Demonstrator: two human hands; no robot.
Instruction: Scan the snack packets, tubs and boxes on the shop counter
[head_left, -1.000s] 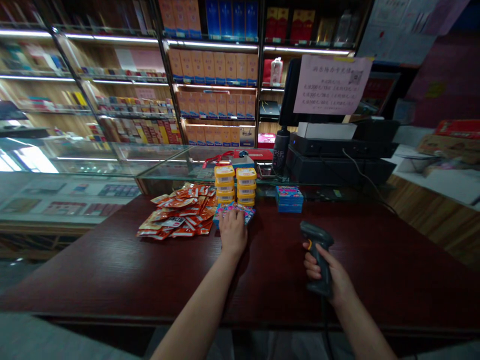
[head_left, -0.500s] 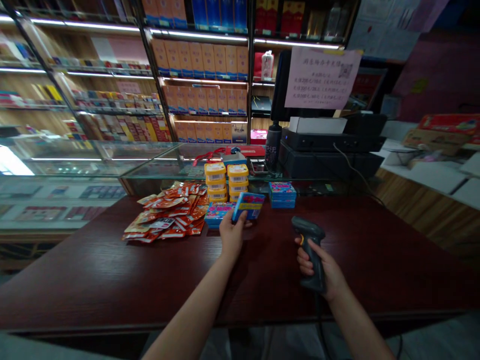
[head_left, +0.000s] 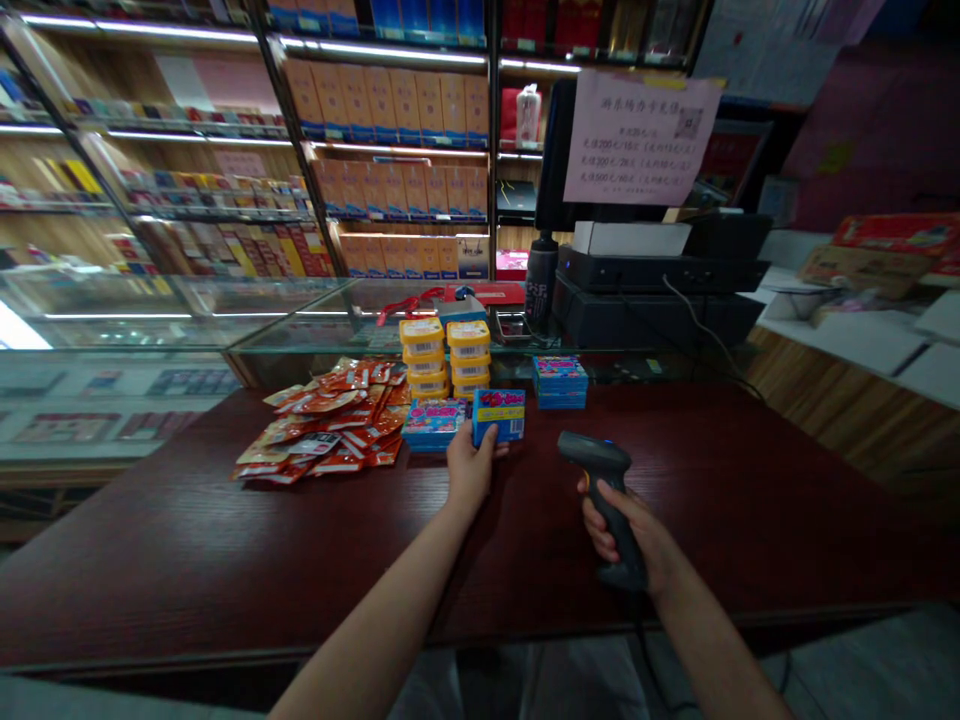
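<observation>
My left hand (head_left: 474, 462) grips a small blue box (head_left: 499, 415) with pink and yellow print; a barcode shows at its lower right. Just left of it lies a stack of similar blue boxes (head_left: 433, 424). My right hand (head_left: 619, 525) is wrapped round the handle of a dark barcode scanner (head_left: 600, 455), its head turned left toward the held box. A small blue light shows on top of the scanner. Farther back, a second stack of blue boxes (head_left: 560, 383) sits on the counter. Yellow-lidded tubs (head_left: 468, 358) stand in two columns behind the left stack.
Orange snack packets (head_left: 322, 425) lie heaped at the left of the dark wooden counter (head_left: 315, 560). A glass display case (head_left: 300, 330) runs behind. At the back right stand a monitor with a paper sign (head_left: 637, 140) and black machines (head_left: 660, 310). The scanner's cable hangs over the front edge.
The box in my left hand has turned so its printed, barcoded side faces me more squarely. My right hand has brought the scanner slightly left, and its blue light now shows.
</observation>
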